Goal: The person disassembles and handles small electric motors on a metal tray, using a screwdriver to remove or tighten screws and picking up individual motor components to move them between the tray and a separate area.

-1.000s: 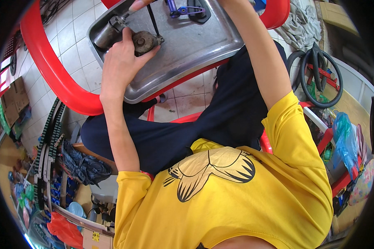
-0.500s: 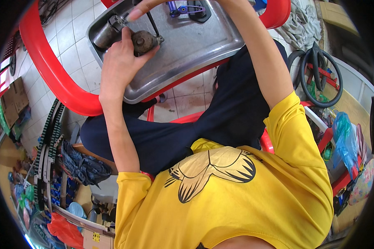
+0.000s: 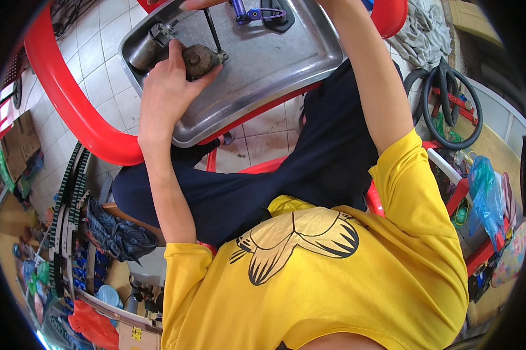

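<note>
A grimy starter motor (image 3: 200, 60), with a silver cylinder beside a smaller round dark end, lies at the left of the steel tray (image 3: 263, 93). My left hand (image 3: 168, 90) is closed around its near side, thumb along the dark end and forefinger reaching over the top. From that end a thin black rod (image 3: 212, 32) slants up toward the picture's upper edge. My right hand (image 3: 203, 3) is at the rod's top, mostly cut off, so its grip is hidden. Farther right in the tray lies a purple metal lever part (image 3: 256, 13) by a black piece.
A red plastic chair (image 3: 70, 111) curves around the tray's left side. At the right, black rubber tubes (image 3: 454, 125) hang near a grey cloth (image 3: 423, 38). Blue plastic bags (image 3: 486, 189) sit lower right; a dark cloth bundle (image 3: 117, 230) lies lower left.
My right hand has moved up, away from the silver cylinder's top, mostly out of the picture. My left hand keeps its hold; the tray and motor appear shifted slightly left.
</note>
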Available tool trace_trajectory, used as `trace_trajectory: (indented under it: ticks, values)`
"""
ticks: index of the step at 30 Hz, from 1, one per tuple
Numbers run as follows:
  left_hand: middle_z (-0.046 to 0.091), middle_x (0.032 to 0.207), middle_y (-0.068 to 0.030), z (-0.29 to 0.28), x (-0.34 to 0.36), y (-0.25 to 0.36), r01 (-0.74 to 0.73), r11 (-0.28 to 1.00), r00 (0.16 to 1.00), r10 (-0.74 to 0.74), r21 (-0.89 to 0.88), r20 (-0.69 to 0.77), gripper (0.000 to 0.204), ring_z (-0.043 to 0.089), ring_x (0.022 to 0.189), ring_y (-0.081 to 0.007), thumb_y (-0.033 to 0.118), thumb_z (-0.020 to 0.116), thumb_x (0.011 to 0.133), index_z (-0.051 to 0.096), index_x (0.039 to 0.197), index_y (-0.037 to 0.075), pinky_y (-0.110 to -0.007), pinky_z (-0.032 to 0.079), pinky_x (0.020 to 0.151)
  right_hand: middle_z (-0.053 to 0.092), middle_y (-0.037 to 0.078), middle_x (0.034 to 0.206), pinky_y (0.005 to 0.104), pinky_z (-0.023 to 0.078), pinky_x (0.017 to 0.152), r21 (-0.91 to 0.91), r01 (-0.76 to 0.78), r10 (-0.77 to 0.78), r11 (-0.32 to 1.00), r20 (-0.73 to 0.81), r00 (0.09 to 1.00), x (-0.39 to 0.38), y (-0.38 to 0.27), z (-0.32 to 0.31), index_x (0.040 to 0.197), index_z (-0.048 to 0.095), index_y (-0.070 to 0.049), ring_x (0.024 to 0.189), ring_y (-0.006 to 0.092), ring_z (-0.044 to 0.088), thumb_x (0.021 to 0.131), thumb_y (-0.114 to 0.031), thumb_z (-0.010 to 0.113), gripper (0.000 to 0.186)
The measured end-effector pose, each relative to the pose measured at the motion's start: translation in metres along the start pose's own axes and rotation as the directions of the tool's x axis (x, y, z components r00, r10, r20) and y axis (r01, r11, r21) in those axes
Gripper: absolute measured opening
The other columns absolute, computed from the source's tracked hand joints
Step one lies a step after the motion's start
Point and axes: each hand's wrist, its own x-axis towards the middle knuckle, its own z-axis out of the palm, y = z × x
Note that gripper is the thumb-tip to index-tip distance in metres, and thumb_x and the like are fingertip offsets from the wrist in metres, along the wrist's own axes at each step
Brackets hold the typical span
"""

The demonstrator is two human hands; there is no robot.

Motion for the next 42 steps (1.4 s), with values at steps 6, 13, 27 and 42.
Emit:
trace_trajectory:
  ticks: [6, 13, 27, 42]
  values:
    - [0.069, 0.080, -0.0259, -0.003, 0.001, 0.005, -0.017, 1.000, 1.000, 0.017, 0.006, 0.011, 0.074, 0.070, 0.083, -0.0447, 0.053, 0.078, 0.086, 0.051, 0.123, -0.006, -0.052, 0.056, 0.071, 0.074, 0.012, 0.104, 0.0369, 0.059, 0.092, -0.148, 0.048, -0.052, 0.988, -0.022, 0.998, 0.003, 0.013, -0.001, 0.112, 0.066, 0.002, 0.098, 0.0219, 0.073, 0.073, -0.028, 0.096, 0.058]
    - [0.069, 0.078, -0.0236, 0.005, 0.000, -0.001, -0.129, 0.992, 0.992, 0.129, 0.014, -0.004, 0.069, 0.070, 0.079, -0.0426, 0.051, 0.078, 0.087, 0.053, 0.124, -0.002, -0.050, 0.055, 0.068, 0.071, 0.011, 0.080, 0.0332, 0.054, 0.067, -0.417, -0.015, -0.038, 0.909, -0.118, 0.992, 0.001, 0.009, 0.005, 0.095, 0.066, 0.003, 0.075, 0.0187, 0.069, 0.062, -0.035, 0.101, 0.061]
    - [0.065, 0.102, -0.0116, 0.034, 0.009, 0.022, -0.229, 0.959, 0.943, 0.260, 0.166, -0.207, 0.070, 0.066, 0.099, -0.0298, 0.056, 0.084, 0.074, 0.062, 0.112, 0.001, -0.041, 0.056, 0.077, 0.063, 0.008, 0.067, 0.0333, 0.050, 0.062, -0.299, -0.131, 0.066, 0.945, -0.220, 0.973, 0.003, 0.018, 0.005, 0.078, 0.062, 0.004, 0.064, 0.0147, 0.060, 0.063, -0.021, 0.099, 0.047]
    - [0.064, 0.110, -0.0181, 0.035, 0.006, 0.015, -0.229, 0.973, 0.973, 0.229, 0.017, -0.020, 0.057, 0.062, 0.104, -0.0387, 0.040, 0.079, 0.086, 0.058, 0.121, -0.001, -0.046, 0.050, 0.088, 0.075, 0.009, 0.079, 0.0298, 0.056, 0.064, -0.179, -0.187, -0.026, 0.966, -0.785, 0.619, -0.020, -0.010, -0.024, 0.089, 0.072, 0.003, 0.068, 0.0136, 0.071, 0.098, -0.042, 0.073, 0.045]
